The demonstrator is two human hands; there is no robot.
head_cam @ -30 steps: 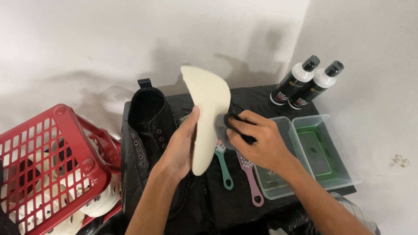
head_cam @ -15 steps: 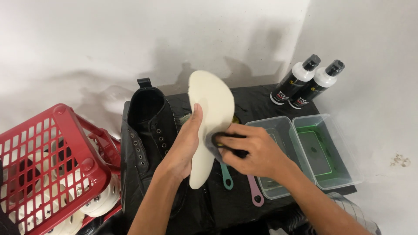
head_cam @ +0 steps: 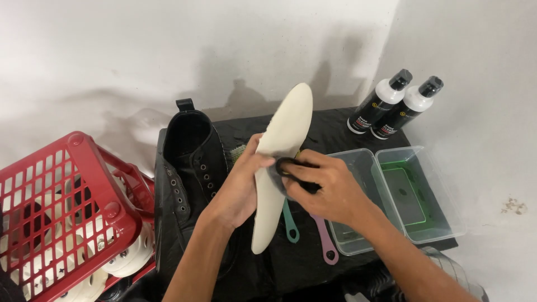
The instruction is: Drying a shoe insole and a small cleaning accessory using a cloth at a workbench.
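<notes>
Left hand (head_cam: 238, 187) clamped on a smooth, cream, tapered insole (head_cam: 279, 162); right hand (head_cam: 321, 187) gripping a dark cloth (head_cam: 282, 173) against it

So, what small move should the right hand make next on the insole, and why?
Probably slide the dark cloth in the right hand toward the lower end of the cream insole. The cloth sits at its middle, and the left hand holds it upright.

Left hand (head_cam: 238, 187): raised above the worktop, fingers (head_cam: 258, 162) curled in a closed grasp, thumb uppermost.
Right hand (head_cam: 324, 187): beside the left, almost touching; fingers (head_cam: 296, 168) bent and clenched, knuckles up.
Forearms: both bare, rising from the lower edge, converging toward the centre.
</notes>
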